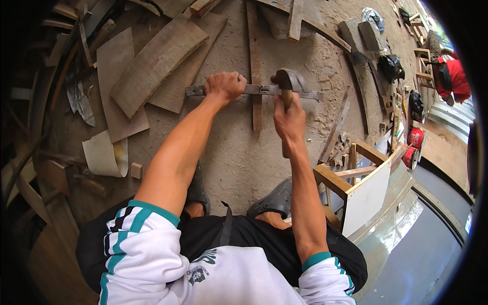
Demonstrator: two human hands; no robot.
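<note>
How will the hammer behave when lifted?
The hammer is probably head-heavy: its dark head looks broad beside the slim handle. Likely stiff, as the handle looks wooden. It may twist, since the head juts out both sides.

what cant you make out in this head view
In the head view:
- Hammer: its head is blurred, so contact with the strip is unclear.
- Thin strip: the left hand covers part.
- Hammer handle: the right hand hides its middle.
- Person in red: too small and near the rim to tell what they're doing.
</note>
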